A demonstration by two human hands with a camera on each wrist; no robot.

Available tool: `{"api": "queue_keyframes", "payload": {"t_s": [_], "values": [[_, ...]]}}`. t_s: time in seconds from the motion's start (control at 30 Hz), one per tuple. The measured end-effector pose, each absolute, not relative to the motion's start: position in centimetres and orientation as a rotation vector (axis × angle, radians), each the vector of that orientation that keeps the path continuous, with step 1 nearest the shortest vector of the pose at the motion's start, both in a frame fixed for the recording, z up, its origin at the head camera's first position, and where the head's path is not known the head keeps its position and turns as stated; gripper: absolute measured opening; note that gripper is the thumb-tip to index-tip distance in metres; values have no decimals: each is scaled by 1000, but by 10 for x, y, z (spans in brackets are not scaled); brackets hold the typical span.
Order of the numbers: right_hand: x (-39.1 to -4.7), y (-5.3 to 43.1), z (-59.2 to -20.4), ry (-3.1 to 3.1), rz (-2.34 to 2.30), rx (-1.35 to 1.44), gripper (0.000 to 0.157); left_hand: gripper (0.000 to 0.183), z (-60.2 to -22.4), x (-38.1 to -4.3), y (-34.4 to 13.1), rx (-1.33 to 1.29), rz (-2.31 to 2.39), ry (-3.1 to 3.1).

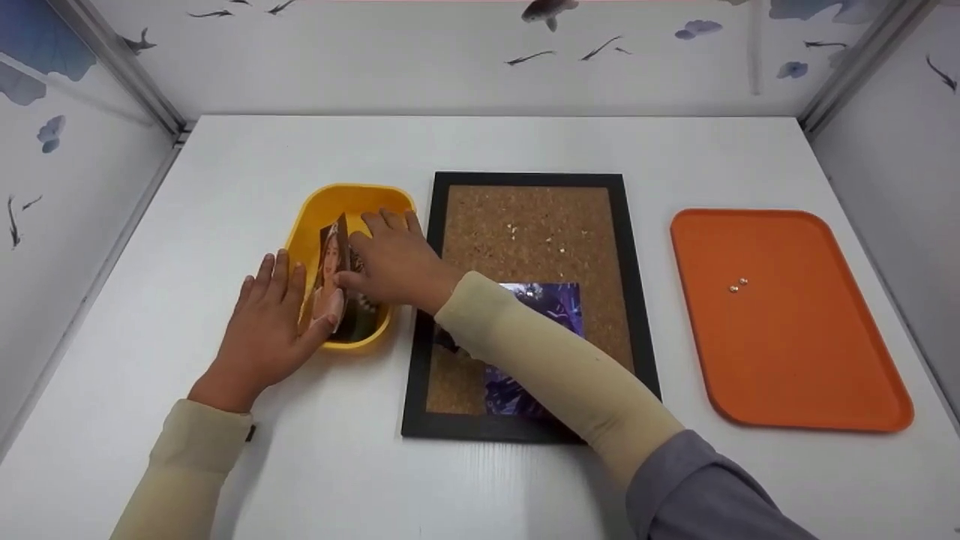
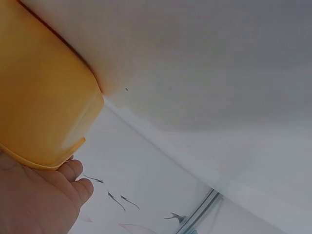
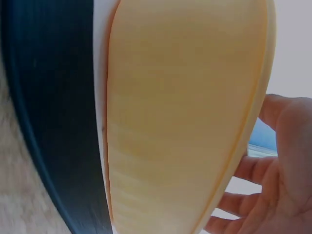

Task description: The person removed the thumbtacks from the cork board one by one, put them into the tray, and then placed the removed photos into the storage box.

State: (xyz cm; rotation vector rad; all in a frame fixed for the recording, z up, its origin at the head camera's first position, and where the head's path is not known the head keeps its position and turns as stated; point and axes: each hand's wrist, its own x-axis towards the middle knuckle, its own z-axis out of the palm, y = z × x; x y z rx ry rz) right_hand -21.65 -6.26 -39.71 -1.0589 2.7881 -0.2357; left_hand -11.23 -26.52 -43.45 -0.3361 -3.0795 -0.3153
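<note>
A yellow bin (image 1: 319, 204) holds several photo prints. One photo print (image 1: 331, 255), showing a portrait, leans upright inside it. My right hand (image 1: 397, 262) reaches over the bin's right rim. Its thumb overlaps the face of this print and its index finger lies at the print's edge, pinching it; the other fingers spread toward the far right rim. My left hand (image 1: 266, 334) rests on the near left rim with straight fingers, its thumb at the print's lower corner. The left wrist view shows this hand (image 2: 44, 197) against the rim; the right wrist view shows the other hand's fingers apart past the rim.
A black-framed cork board (image 1: 529, 180) lies right of the bin, under my right forearm. On it are a purple photo (image 1: 559, 300) and several tiny shiny bits (image 1: 562, 250). Farther right, an orange tray (image 1: 795, 360) carries two small silvery pieces (image 1: 739, 285). Patterned walls enclose the white table.
</note>
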Motion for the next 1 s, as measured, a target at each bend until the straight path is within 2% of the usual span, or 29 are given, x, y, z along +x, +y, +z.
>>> {"api": "queue_keyframes", "payload": {"t_s": [0.23, 0.63, 1.0], "values": [[-215, -58, -402, 2775, -110, -1046, 73, 88, -437, -111, -267, -342, -335, -3058], [-212, -49, -401, 2779, -108, -1054, 67, 87, -437, -112, -267, -333, -338, -3061], [-206, -13, -385, 2793, -164, -1166, 63, 87, -437, -113, -265, -327, -313, -3064]]}}
